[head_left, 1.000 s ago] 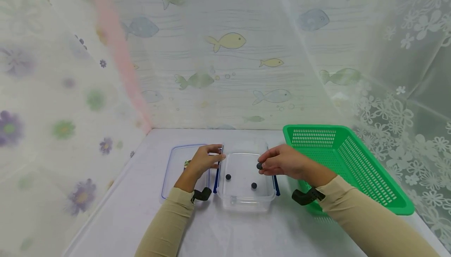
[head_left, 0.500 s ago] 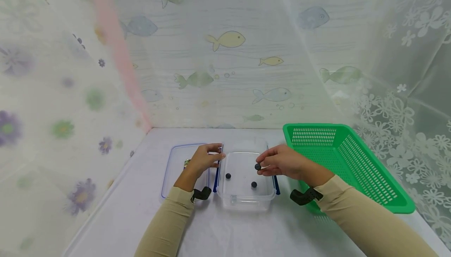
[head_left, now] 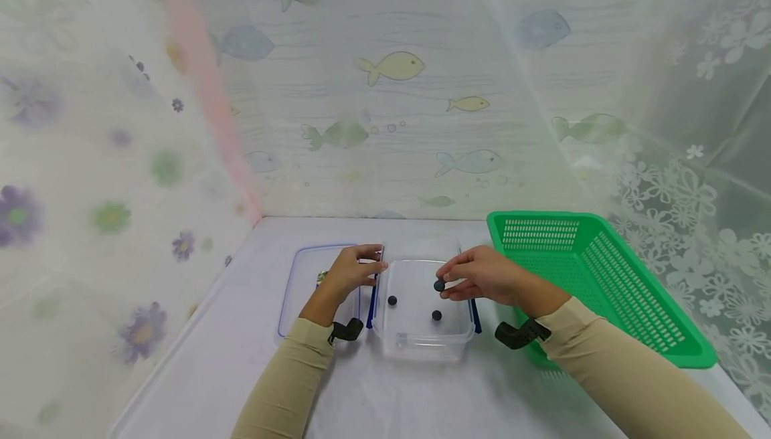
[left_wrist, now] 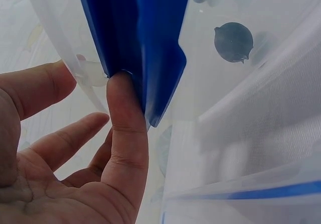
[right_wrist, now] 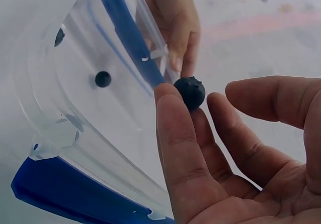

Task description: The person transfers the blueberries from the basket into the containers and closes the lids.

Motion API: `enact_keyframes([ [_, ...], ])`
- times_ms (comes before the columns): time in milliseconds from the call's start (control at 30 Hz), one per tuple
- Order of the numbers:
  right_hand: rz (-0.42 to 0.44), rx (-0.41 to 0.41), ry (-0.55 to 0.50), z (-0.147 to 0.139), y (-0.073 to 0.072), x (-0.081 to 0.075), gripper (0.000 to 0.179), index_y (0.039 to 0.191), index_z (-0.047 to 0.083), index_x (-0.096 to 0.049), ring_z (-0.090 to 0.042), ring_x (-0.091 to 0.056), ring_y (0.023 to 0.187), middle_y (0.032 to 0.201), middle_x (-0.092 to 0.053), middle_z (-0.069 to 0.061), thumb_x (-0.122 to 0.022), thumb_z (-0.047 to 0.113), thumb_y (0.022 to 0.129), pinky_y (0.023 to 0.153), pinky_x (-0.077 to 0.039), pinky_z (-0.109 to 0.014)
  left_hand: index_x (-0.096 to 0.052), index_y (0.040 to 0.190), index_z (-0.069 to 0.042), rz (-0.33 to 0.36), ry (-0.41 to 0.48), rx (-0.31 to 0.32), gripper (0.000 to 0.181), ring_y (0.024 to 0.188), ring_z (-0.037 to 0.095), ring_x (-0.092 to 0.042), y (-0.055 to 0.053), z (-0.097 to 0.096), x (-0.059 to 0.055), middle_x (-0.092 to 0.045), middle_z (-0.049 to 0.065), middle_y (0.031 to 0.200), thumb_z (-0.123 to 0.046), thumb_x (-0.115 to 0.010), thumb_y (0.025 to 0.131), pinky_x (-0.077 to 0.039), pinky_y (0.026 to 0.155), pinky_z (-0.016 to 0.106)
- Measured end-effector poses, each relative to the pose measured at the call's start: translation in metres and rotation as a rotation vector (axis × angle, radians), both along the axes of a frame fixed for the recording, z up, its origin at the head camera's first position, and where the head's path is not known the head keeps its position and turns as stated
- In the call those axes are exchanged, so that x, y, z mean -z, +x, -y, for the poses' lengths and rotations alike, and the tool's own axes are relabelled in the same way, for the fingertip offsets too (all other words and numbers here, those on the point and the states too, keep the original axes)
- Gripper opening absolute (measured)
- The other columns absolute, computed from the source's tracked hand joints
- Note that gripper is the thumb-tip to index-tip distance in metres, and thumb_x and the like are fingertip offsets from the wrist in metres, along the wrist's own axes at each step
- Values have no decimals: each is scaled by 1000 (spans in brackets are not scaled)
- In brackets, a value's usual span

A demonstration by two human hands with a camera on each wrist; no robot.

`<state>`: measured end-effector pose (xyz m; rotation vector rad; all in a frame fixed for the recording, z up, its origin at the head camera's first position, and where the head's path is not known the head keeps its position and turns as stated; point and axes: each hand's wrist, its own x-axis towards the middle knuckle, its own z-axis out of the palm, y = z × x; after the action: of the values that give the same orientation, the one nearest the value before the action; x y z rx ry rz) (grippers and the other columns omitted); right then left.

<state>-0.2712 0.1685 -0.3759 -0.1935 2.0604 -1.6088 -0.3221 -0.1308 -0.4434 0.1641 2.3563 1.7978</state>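
Observation:
A clear plastic box (head_left: pixel 421 348) with blue side latches (left_wrist: pixel 165 58) stands mid-table. Two blueberries lie in it, one toward the left (head_left: pixel 392 300) and another nearer the front (head_left: pixel 436 315). My left hand (head_left: pixel 347 275) grips the box's left side, one fingertip against the blue latch and another at the clear rim. Over the box's right part, my right hand (head_left: pixel 484 277) holds a third blueberry (right_wrist: pixel 190 92) at its fingertips, above the box floor. In the right wrist view one finger stands apart from that berry.
A clear lid with a blue seal (head_left: pixel 288 285) lies left of the box. On it sits a small patterned thing (head_left: pixel 321 278), partly hidden by my left hand. To the right, a green slotted basket (head_left: pixel 539 235) stands beside my right forearm. Printed curtains hang behind the table.
My right hand has drifted slightly left over the box with the blueberry. The left hand keeps its place on the box, and both berries inside lie where they were.

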Motion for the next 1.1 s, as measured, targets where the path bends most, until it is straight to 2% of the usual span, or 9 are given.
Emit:
enact_keyframes([
  [233, -7, 13, 33, -1, 0, -1, 27, 121, -3, -71, -36, -75, 106, 120, -71, -16, -64, 14, 101, 89, -64, -41, -58, 149, -12, -8, -10, -1, 59, 108, 24, -69, -1, -1, 0, -60, 14, 136, -19, -78, 94, -65, 85, 36],
  [567, -29, 15, 61, -2, 2, -3, 27, 120, -2, -72, -26, -77, 96, 118, -73, -15, -63, 15, 101, 93, -62, -45, -58, 149, -13, -6, -8, -3, 59, 107, 24, -70, -1, 0, 2, -60, 14, 137, -20, -79, 94, -65, 85, 36],
  [900, -47, 9, 58, -13, 3, -4, 28, 122, -3, -71, -33, -74, 106, 121, -71, -16, -62, 15, 103, 93, -63, -43, -58, 148, -11, -3, 12, -4, 58, 107, 24, -69, -2, 0, 5, -59, 16, 138, -18, -78, 94, -65, 84, 36],
  [1100, -54, 24, 73, -19, 2, -6, 30, 123, -2, -71, -26, -76, 100, 121, -71, -16, -62, 18, 104, 93, -63, -43, -59, 147, -11, -1, 20, -10, 58, 106, 23, -69, -4, 0, 6, -60, 16, 135, -18, -79, 93, -65, 83, 36],
])
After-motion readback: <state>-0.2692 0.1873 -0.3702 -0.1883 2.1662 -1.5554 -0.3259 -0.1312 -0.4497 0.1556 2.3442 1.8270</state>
